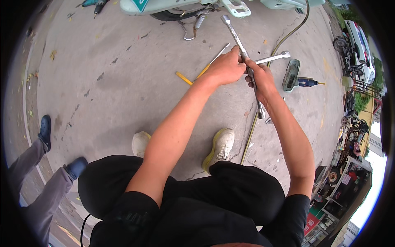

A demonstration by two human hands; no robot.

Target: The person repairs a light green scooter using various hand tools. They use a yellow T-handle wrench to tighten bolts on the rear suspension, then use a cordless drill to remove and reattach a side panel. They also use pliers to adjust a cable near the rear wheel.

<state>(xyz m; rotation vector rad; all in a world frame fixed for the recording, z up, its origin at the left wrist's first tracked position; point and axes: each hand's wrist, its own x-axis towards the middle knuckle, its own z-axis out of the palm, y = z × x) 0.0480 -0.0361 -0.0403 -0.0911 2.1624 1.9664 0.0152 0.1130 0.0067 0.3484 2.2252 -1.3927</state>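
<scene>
A silver four-way lug wrench (235,35) is held up over the concrete ground, one arm pointing away from me and one to the right. My left hand (227,67) is closed around its middle, with one finger lying along the far arm. Just to the right, my right hand (262,80) grips the wrench by the arm that points back toward me. Fingers of both hands cover the wrench's centre. Beyond my left wrist lies a tool with yellow grips (203,70) and a thin metal shaft, partly hidden by that hand.
A pale green scooter (177,5) stands at the far side. A hose (284,40) runs along the ground under the wrench. To the right lie a grey-green plastic part (291,75) and a dark blue tool (306,82). Another person's clogs (77,167) are at the left.
</scene>
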